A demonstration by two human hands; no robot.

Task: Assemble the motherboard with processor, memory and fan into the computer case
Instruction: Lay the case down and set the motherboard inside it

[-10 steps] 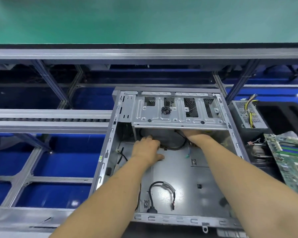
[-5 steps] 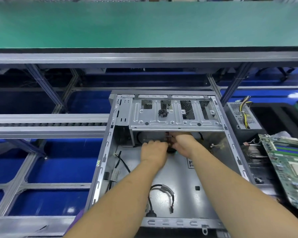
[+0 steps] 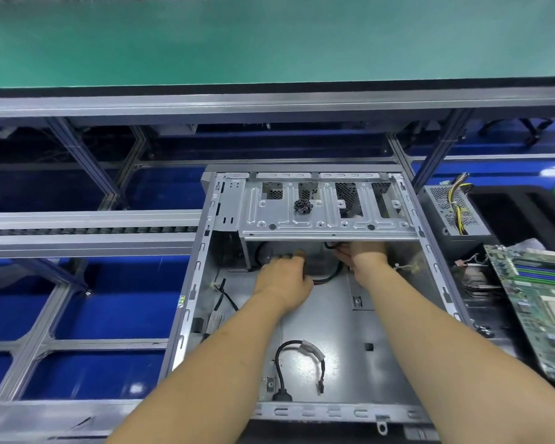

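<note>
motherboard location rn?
Head view: the motherboard lies outside the computer case, off its right side, just in front of the power supply. Not installed yet.

Both forearms bare, no sleeves in view; left hand (image 3: 281, 282) & right hand (image 3: 367, 253) ungloved, no rings/watch.

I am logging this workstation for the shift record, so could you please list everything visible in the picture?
Computer case: one, grey metal, open, centre.
Drive cage: one, silver, across the case's far end.
Screw cluster: one, dark, on the drive cage.
Looped cable: one, black, on the case floor, near end.
Motherboard: one, green, right of the case.
Power supply: one, grey with yellow wires, far right.
Conveyor belt: one, green, top.
Roller rail: one, grey, left.
Left hand: inside the case, fingers curled on dark cables.
Right hand: under the drive cage, fingers hidden.
</note>
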